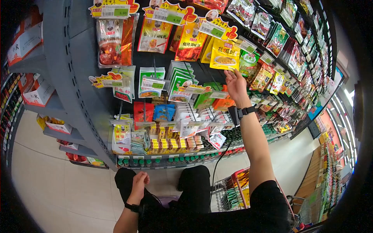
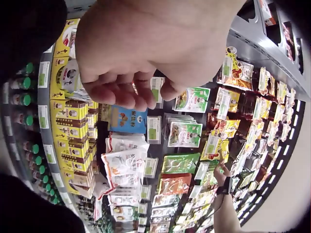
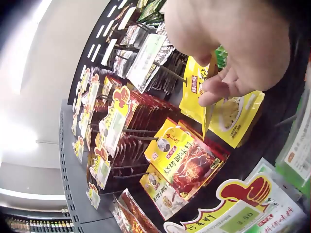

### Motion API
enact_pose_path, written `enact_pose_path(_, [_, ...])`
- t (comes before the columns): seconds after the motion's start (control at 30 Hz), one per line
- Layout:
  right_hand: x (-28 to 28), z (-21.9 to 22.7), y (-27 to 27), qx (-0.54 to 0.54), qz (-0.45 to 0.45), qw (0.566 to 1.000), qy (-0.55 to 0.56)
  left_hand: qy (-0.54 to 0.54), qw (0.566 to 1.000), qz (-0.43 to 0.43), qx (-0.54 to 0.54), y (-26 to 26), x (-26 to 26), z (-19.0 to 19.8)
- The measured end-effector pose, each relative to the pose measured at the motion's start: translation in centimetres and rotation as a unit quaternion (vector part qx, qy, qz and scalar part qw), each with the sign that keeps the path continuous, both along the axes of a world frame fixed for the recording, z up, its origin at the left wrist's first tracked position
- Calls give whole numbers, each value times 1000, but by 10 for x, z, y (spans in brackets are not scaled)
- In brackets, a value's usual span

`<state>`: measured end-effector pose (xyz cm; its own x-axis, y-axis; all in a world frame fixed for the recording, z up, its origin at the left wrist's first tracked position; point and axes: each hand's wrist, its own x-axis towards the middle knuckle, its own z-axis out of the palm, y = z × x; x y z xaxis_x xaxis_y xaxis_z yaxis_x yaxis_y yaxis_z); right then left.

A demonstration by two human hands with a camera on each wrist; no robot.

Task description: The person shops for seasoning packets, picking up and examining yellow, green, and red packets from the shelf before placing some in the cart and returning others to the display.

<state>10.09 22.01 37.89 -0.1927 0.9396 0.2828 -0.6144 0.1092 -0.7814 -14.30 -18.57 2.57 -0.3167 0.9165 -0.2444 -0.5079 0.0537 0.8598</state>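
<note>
My right hand (image 1: pixel 236 86) reaches up to a yellow seasoning packet (image 1: pixel 224 54) hanging on a hook and pinches its lower edge. In the right wrist view, curled fingers (image 3: pixel 216 90) lie against the front yellow packet (image 3: pixel 192 99), which stands out at an angle. Behind it hangs another yellow packet (image 3: pixel 238 119) with a picture of food. My left hand (image 1: pixel 138 185) hangs low in front of my body, fingers loosely curled and holding nothing. In the left wrist view, this hand (image 2: pixel 146 53) overlaps the shelf display.
Red-and-yellow barbecue seasoning packets (image 1: pixel 191 40) hang left of the yellow ones, green packets (image 1: pixel 248 60) to the right. Price tags (image 1: pixel 216 29) jut out above them. Small yellow boxes (image 1: pixel 167 145) line a lower shelf. A wire basket (image 1: pixel 223 198) with packets stands by my right side.
</note>
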Motion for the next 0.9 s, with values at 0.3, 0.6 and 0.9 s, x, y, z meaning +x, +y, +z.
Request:
enact_pose_path(0.3, [-9,2,15,-28,91,995,-33,-11,1000,-8,-21,1,6,1])
enact_pose_path(0.6, [73,-25,-51,34,77,983,-161,-17,1000,19,5,-4,9,5])
enact_pose_path(0.9, [253,-56,-135,-14,-80,984,-157,-38,999,-21,12,2,29,-9])
